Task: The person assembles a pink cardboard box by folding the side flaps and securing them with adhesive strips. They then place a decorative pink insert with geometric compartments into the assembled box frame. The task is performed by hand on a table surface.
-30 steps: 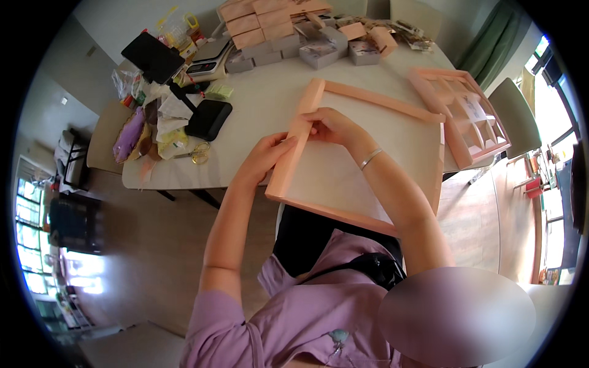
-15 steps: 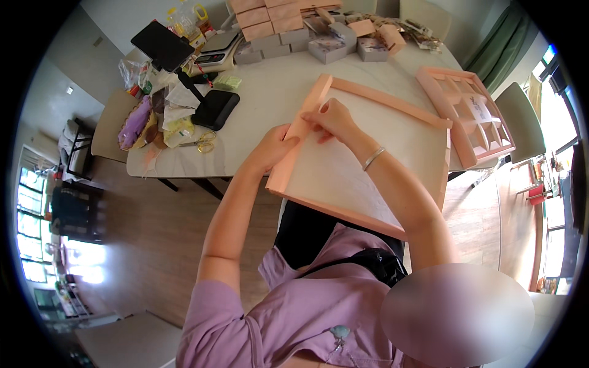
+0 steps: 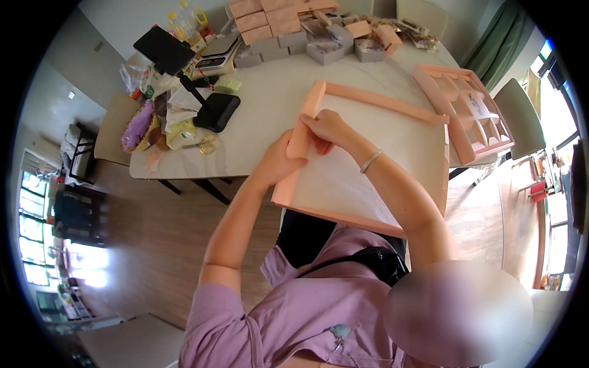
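Observation:
A shallow peach cardboard box lid with low folded walls and a pale middle lies at the table's front edge, its near side jutting over my lap. My left hand closes round the lid's left wall, thumb on the inner side and fingers outside. Farther along that same wall, my right hand pinches the folded peach strip between thumb and fingers; its other fingers curl inside the lid. Part of the left wall is hidden beneath both hands.
A peach compartment box stands right of the lid. Stacked peach and grey boxes fill the far side. On the left are a black device stand, gold-handled scissors, a scale and a basket with purple material.
My left hand has shifted slightly right, its thumb now farther over the wall. The right hand has closed more tightly on the strip and moved slightly nearer. The lid's left wall has moved slightly.

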A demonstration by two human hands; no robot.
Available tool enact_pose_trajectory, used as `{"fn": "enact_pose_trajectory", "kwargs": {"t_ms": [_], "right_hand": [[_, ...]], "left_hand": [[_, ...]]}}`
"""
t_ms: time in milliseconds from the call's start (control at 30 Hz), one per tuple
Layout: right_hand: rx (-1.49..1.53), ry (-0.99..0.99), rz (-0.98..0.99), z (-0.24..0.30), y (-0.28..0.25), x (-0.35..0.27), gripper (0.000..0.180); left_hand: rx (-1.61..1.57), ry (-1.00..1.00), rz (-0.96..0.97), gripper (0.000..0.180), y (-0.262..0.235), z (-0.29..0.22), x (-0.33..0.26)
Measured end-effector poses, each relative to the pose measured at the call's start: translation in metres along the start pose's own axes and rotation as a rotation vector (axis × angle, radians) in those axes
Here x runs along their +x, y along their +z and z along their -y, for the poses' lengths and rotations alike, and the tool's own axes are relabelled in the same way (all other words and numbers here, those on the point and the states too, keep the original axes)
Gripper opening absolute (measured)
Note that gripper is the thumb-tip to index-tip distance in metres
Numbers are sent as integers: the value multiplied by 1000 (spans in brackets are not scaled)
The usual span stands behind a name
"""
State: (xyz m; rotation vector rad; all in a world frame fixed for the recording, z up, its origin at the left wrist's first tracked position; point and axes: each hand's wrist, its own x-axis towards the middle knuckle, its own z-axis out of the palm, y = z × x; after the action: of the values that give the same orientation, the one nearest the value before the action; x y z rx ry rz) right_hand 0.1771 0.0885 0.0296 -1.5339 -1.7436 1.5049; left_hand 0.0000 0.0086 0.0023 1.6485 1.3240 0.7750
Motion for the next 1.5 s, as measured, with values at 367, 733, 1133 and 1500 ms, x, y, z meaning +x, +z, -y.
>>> {"fn": "enact_pose_trajectory", "kwargs": {"t_ms": [367, 733, 1133, 1500], "right_hand": [[-762, -410, 121, -8, 58, -44, 43], [-924, -579, 230, -40, 28, -123, 29], [-611, -449, 284, -41, -29, -111, 33], [-373, -176, 525, -38, -40, -67, 27]], "left_hand": [[-759, 12, 10, 76, 100, -22, -112], [827, 606, -499, 59, -2, -17, -120], [195, 433, -240, 78, -22, 42, -97], [1046, 695, -540, 58, 17, 0, -85]]}}
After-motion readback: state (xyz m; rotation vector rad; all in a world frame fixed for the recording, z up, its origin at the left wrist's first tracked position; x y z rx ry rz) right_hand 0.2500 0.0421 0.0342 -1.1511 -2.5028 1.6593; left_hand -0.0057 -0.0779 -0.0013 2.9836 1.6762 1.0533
